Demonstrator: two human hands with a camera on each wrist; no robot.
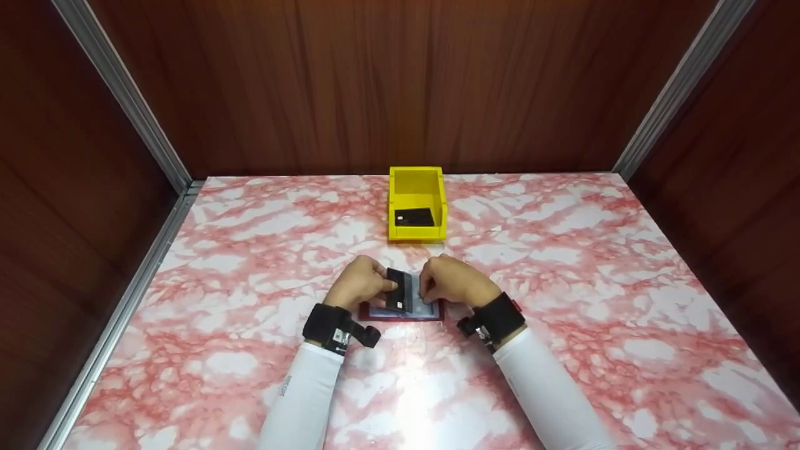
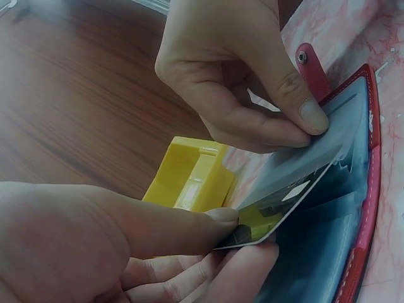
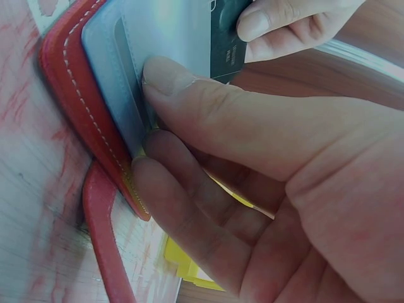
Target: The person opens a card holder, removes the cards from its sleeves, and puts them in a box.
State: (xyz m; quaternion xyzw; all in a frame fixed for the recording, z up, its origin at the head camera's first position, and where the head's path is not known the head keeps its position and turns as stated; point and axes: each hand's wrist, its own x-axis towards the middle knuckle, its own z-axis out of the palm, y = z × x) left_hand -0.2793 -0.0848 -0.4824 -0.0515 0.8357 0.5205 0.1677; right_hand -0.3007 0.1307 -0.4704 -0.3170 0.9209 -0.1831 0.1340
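In the head view my left hand (image 1: 361, 282) pinches a black card (image 1: 397, 290) between thumb and fingers. The card stands tilted over an open red card holder (image 1: 400, 319) with clear plastic sleeves. My right hand (image 1: 458, 279) pinches a clear sleeve (image 3: 167, 38) near its edge, thumb on one side and fingers on the other. In the right wrist view part of the card lies behind this sleeve, with its outer end in the left hand's grip. A red snap strap (image 2: 314, 74) sticks out from the holder's far side in the left wrist view.
Just beyond the hands stands a yellow bin (image 1: 417, 233) with black cards (image 1: 414, 217) inside. The table (image 1: 219, 362) has a red and white marbled top. Brown wood-grain panels (image 1: 350, 87) enclose it at the back and sides.
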